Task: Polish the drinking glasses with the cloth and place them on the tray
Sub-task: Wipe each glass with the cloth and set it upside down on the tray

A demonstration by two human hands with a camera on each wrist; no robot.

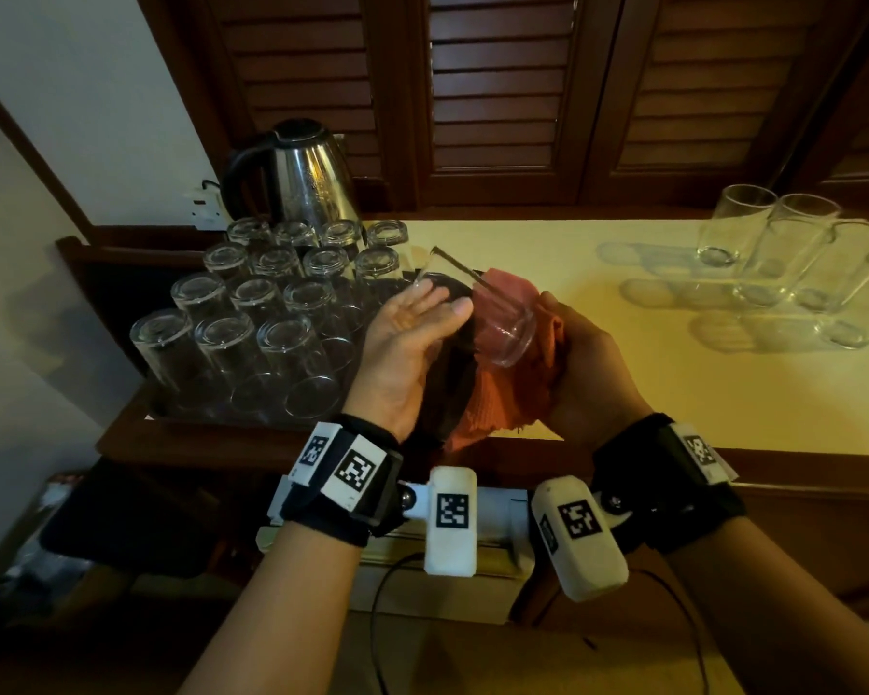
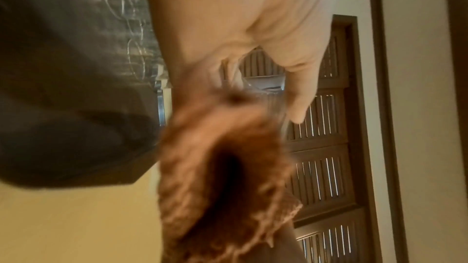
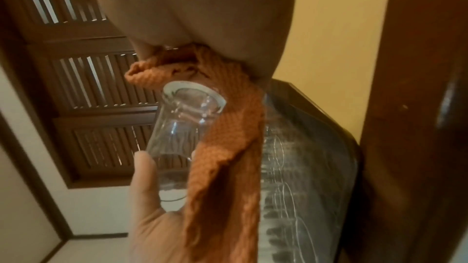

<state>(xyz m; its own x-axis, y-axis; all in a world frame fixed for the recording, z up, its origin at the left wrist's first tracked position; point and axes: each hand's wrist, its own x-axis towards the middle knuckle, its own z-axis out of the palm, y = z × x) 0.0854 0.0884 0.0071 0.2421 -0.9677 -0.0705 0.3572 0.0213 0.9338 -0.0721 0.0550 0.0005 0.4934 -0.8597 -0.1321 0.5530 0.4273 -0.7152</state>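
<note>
Crowding the tray (image 1: 136, 388), upturned glasses (image 1: 232, 338) flank both hands (image 1: 482, 353).

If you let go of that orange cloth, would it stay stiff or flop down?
It would probably flop. The cloth already sags in loose folds below the right hand and bends around the glass. Its knitted weave looks soft and likely light, so it should crumple, not roll or break.

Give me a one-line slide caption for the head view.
Right hand cradles a glass in an orange cloth; left hand steadies it.
</note>
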